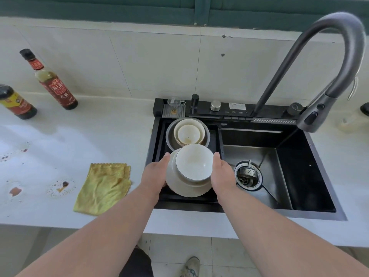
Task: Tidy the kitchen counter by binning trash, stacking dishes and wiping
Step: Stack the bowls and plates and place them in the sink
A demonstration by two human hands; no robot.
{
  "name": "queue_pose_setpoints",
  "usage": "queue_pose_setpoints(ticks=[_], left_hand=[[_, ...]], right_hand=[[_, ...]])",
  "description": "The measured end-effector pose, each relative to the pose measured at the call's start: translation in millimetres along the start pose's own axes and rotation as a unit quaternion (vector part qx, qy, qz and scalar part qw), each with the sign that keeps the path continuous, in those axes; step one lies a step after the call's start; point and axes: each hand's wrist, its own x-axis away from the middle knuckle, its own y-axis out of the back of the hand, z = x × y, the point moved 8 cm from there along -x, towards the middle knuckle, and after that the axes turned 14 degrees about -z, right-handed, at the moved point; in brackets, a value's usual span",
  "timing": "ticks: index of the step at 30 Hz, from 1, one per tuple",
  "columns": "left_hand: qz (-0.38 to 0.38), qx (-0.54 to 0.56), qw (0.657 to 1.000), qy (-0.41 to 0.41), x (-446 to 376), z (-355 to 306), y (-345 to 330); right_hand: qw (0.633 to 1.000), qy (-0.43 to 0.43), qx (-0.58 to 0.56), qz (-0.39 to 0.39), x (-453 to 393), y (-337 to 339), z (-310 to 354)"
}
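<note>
A white bowl (194, 162) sits on a white plate (186, 189) over the left part of the black sink (311, 156). My left hand (154, 174) grips the stack's left edge and my right hand (221, 174) grips its right edge. Just behind the stack, a metal bowl (169, 136) holds two nested cream bowls (188, 132) with brown residue. A crumpled yellow cloth (103, 186) lies on the white counter (69, 136) left of the sink. Brown sauce stains (16, 191) and spatters (62, 185) mark the counter further left.
Two sauce bottles stand at the counter's back left: a tall one (52, 82) and a shorter dark one (16, 102). A grey gooseneck faucet (327, 66) arches over the sink's right side. A drain strainer (247, 174) sits in the basin floor.
</note>
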Motion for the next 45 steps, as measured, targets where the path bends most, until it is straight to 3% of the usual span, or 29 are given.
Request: queue_pose_setpoints(ticks=[15, 21, 25, 34, 37, 45], left_hand=[[-0.031, -0.006, 0.999, -0.034, -5, -1, 6], [-0.098, 0.022, 0.989, -0.112, 14, -20, 15], [-0.101, 0.057, 0.985, -0.125, 22, -37, 34], [-0.166, 0.2, 0.96, -0.109, 55, -59, 160], [-0.179, 0.234, 0.95, -0.1, 66, -54, 205], [-0.244, 0.279, 0.924, -0.087, 76, -30, 315]], right_hand=[[1.0, -0.001, -0.007, -0.015, 1, 19, 8], [0.971, 0.231, -0.023, -0.064, 18, 26, 73], [0.946, 0.309, -0.09, -0.046, 45, 25, 124], [0.94, 0.22, -0.237, 0.105, 139, -4, 184], [0.946, 0.17, -0.237, 0.143, 166, -24, 189], [0.936, 0.161, -0.227, 0.215, 227, -81, 203]])
